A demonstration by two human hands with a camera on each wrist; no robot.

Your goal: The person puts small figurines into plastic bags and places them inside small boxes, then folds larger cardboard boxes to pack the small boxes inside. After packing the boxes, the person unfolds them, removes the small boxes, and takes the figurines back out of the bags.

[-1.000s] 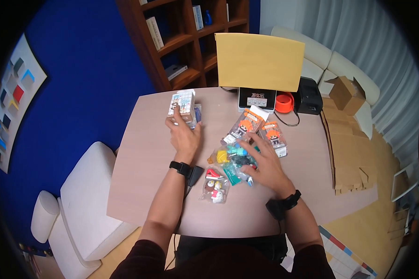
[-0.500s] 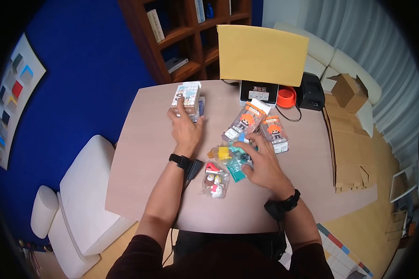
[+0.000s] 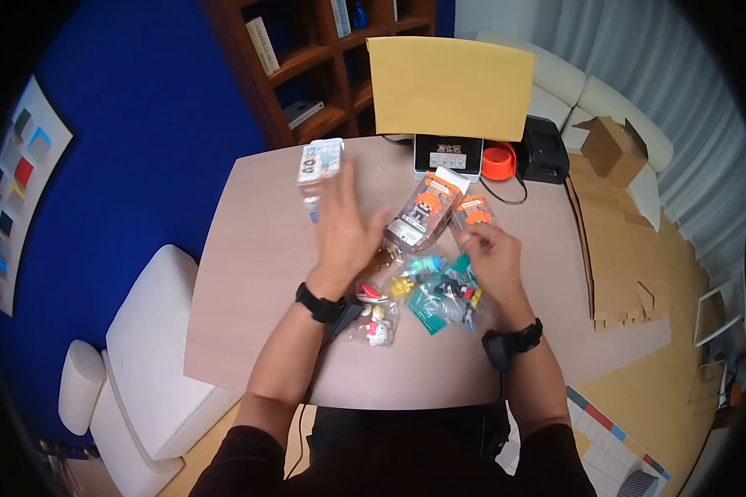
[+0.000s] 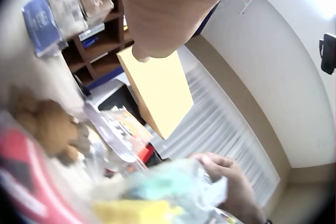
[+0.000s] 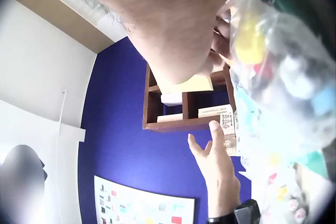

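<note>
In the head view my left hand, blurred, has its fingers stretched out and thumb apart. It overlaps the lower edge of a stacked pair of small printed toy boxes at the back left. My right hand, fingers curled, pinches the upper edge of a clear plastic bag of toy figures, with a teal card inside. The same bag fills the right side of the right wrist view. Bagged cyan and yellow pieces lie left of it. A bag with small white figures and a red piece lies nearest me.
Two orange-printed boxes, the larger upright-windowed one and a smaller one partly behind my right hand, lie mid-table. Behind stand a device with a yellow panel, a red round object and a black device. Flattened cardboard lies right.
My left hand has come off the stacked boxes and moved right, towards me. My right fingers have curled and risen, and the bag with the teal card has shifted right.
</note>
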